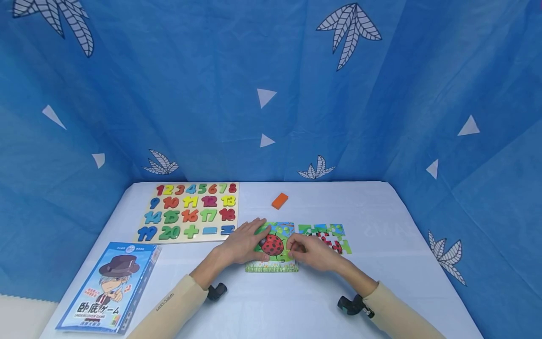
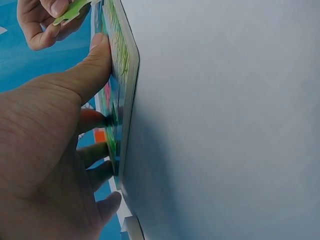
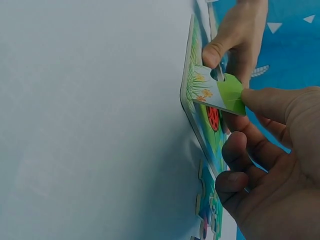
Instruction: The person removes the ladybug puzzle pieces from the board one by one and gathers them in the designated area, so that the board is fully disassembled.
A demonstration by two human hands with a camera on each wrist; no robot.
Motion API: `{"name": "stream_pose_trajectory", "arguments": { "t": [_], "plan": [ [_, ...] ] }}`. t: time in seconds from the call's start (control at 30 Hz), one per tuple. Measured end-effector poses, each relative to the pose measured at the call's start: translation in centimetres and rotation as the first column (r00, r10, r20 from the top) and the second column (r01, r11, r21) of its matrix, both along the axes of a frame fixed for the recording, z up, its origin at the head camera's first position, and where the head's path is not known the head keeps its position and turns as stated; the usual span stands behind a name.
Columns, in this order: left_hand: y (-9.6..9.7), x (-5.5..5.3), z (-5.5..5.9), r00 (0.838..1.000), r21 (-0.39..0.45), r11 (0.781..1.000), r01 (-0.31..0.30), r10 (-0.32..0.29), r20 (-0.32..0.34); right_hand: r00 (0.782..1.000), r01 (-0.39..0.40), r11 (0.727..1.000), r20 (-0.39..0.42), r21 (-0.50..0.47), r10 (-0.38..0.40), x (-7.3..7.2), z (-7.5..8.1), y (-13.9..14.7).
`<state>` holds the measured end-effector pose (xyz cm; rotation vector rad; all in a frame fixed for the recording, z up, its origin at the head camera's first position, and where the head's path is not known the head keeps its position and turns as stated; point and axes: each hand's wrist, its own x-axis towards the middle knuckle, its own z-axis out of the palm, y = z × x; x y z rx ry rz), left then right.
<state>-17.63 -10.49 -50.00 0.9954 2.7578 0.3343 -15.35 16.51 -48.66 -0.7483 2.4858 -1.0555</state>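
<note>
A ladybug puzzle board (image 1: 272, 269) lies on the white table, grass along its near edge. My left hand (image 1: 241, 242) rests on its left side, thumb and fingers spread over the surface. At the board's right side, my right hand (image 1: 315, 252) pinches a puzzle piece (image 3: 230, 95) between thumb and fingers. The right wrist view shows this piece in green and white with orange flowers, tilted over the board. In the left wrist view the same piece (image 2: 75, 10) shows beyond the left thumb (image 2: 95, 65). Right of the board, ladybug puzzle pieces (image 1: 336, 230) lie together, partly covered by the right hand.
Behind the board lies an orange block (image 1: 280, 201). A wooden number board (image 1: 144, 207) with coloured numerals is at the back left. A blue game box (image 1: 95, 287) stands near the left front. Blue curtain (image 1: 271, 70) surrounds the table's back and sides.
</note>
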Motion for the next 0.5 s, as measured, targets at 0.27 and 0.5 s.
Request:
{"name": "stream_pose_trajectory", "arguments": {
  "t": [0.27, 0.5],
  "plan": [
    [-0.1, 0.0, 0.0, 1.000, -0.014, 1.000, 0.004, -0.004, -0.004, 1.000, 0.001, 1.000, 0.007, -0.003, -0.001, 0.1, 0.4, 0.1],
    [-0.1, -0.1, 0.2, 1.000, -0.022, 1.000, 0.010, -0.010, -0.007, 0.999, -0.004, 1.000, 0.034, -0.018, 0.005, 0.0, 0.8, 1.5]
  ]
}}
